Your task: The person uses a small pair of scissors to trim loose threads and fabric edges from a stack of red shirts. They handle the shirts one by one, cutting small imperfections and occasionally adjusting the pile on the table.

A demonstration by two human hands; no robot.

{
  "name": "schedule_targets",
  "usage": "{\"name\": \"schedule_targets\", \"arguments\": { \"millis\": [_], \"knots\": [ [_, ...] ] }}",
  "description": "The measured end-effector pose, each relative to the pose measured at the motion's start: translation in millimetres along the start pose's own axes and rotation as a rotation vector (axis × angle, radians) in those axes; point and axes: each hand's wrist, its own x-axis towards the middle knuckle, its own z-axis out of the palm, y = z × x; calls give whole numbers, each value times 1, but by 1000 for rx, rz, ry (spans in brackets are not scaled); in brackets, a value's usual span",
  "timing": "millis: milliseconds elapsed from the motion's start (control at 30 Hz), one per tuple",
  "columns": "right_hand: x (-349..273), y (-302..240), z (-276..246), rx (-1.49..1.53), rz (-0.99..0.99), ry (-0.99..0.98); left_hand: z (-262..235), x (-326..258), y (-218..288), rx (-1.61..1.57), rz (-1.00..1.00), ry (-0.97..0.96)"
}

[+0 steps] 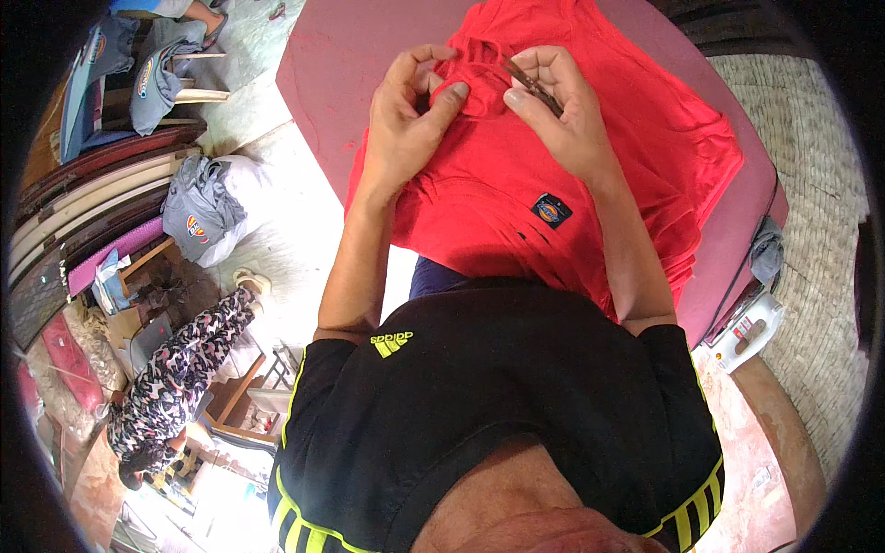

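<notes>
Pink table (pixel 369 55), red shirts stacked on top.
Wearing a black tee (pixel 516 387) nearest the camera, leaning over the table edge. Lying just beyond: a red shirt (pixel 516 184), blue patch (pixel 551 210) facing up, topping the pile. Pinching a fold of shirt fabric near the collar with the left hand (pixel 406 120), thumb pressing against curled fingers. Gripping small dark snips (pixel 533 85) in the right hand (pixel 562 111), fingers closing round them, tips touching the same fold. Sitting at far left: grey shirts (pixel 198 207) heaped on a stool, someone in patterned trousers (pixel 175 369) beside them. Resting at right: a white iron (pixel 751 330).
</notes>
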Motion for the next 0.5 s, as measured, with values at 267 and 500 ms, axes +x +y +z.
{"name": "schedule_targets", "arguments": {
  "millis": [267,500],
  "knots": [
    [-4,6,-2,93,50,-25,0,4,4,322,105,-77],
    [-3,5,-2,-36,16,-96,-3,8,6,260,-7,-56]
  ]
}}
